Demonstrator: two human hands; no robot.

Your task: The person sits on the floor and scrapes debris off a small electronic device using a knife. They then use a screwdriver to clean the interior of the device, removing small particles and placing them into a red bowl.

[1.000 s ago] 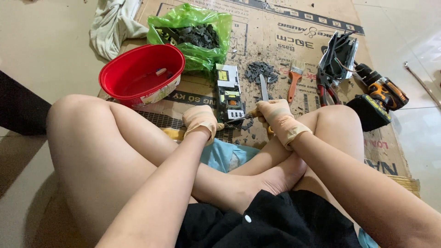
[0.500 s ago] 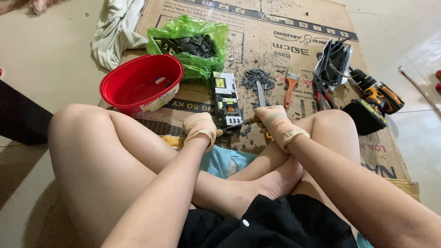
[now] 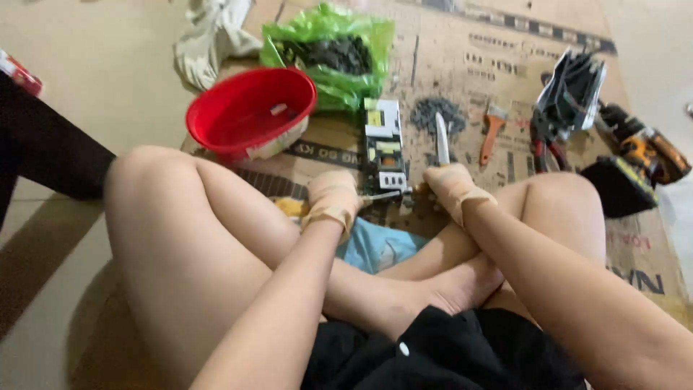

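I sit cross-legged on the floor, and both my hands wear beige gloves. My right hand point(image 3: 451, 186) is closed around the handle of a thin metal tool point(image 3: 382, 195). Its shaft points left across the near end of a green circuit board point(image 3: 382, 141) that lies on the cardboard point(image 3: 476, 50). My left hand point(image 3: 332, 196) is curled at the shaft's tip, just left of the board. What its fingers grip is hidden. A grey blade point(image 3: 442, 137) lies just beyond my right hand.
A red bowl point(image 3: 238, 115) and a green bag of dark parts point(image 3: 328, 29) lie at the back left. A pile of dark screws point(image 3: 437, 112), an orange-handled tool point(image 3: 491, 133), red pliers point(image 3: 541, 144), a bundle of metal parts point(image 3: 574, 83) and a yellow-black drill point(image 3: 646, 148) lie to the right. A white cloth point(image 3: 213, 36) lies beyond.
The view has shifted a little. Both hands stay at the near end of the board, and the thin shaft between them now lies closer to level.
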